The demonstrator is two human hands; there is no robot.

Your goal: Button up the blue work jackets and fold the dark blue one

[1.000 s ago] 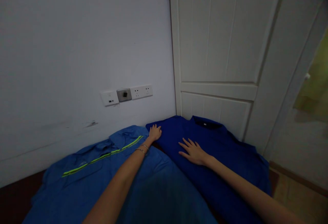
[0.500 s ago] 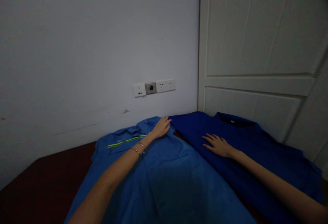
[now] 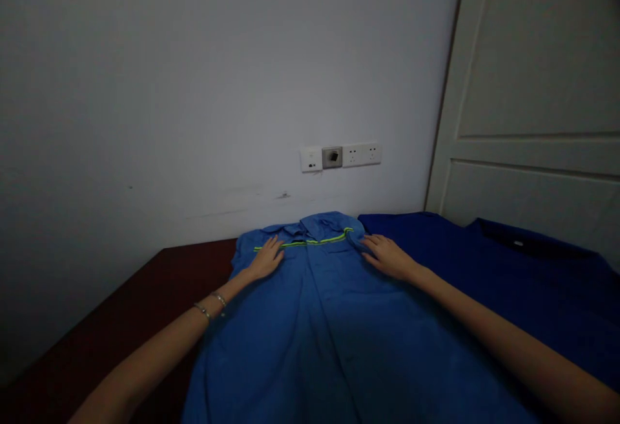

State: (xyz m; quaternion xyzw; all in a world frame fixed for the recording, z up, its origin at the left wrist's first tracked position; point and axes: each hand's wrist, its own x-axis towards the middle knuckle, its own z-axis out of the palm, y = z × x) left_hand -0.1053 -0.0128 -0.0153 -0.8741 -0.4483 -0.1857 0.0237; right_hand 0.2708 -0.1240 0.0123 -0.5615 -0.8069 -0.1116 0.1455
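Note:
A lighter blue work shirt (image 3: 310, 307) with a yellow-green stripe across its chest lies spread out in front of me, collar toward the wall. My left hand (image 3: 265, 258) rests on its upper left part, over the stripe, fingers stretched out. On the other side, my right hand (image 3: 387, 256) lies with fingers extended at the shirt's right shoulder edge, close to the stripe's end. To the right is a darker blue shirt (image 3: 475, 282), laid out with a small white label in its neckline; my right forearm passes over part of it.
Both garments lie on a dark red-brown table (image 3: 159, 307) pushed against a white wall (image 3: 194, 88). A row of sockets and switches (image 3: 341, 156) sits on the wall above the shirt. At the right stands a white panelled door (image 3: 537, 146).
The view has turned left. My left hand has moved from the lighter shirt's right shoulder to its left chest. My right hand has left the darker shirt and come onto the lighter one's edge.

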